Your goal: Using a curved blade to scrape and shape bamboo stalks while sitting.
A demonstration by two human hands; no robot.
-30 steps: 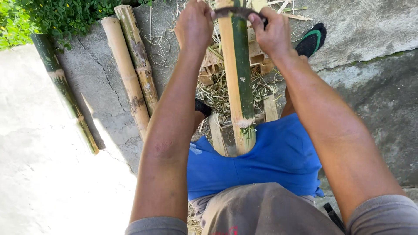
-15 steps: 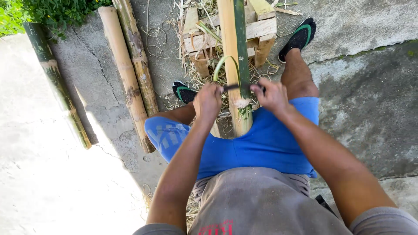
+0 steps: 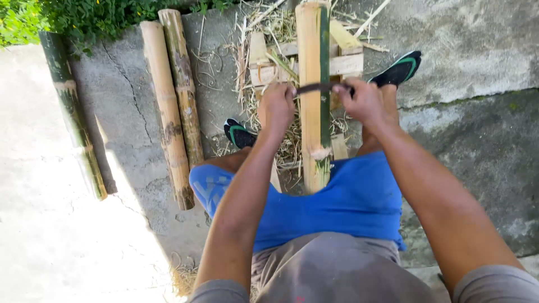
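Head view shows you seated on the concrete (image 3: 466, 50), a bamboo pole (image 3: 312, 95) lying between your legs over a wooden frame (image 3: 345, 56) near its far edge. Your left hand (image 3: 276, 106) and right hand (image 3: 365, 101) are each closed around an end of a dark blade (image 3: 315, 88) set across the pole. You look to be mid-scrape, stripping green skin; the next draw calls for even pressure from both fists, blade square to the pole
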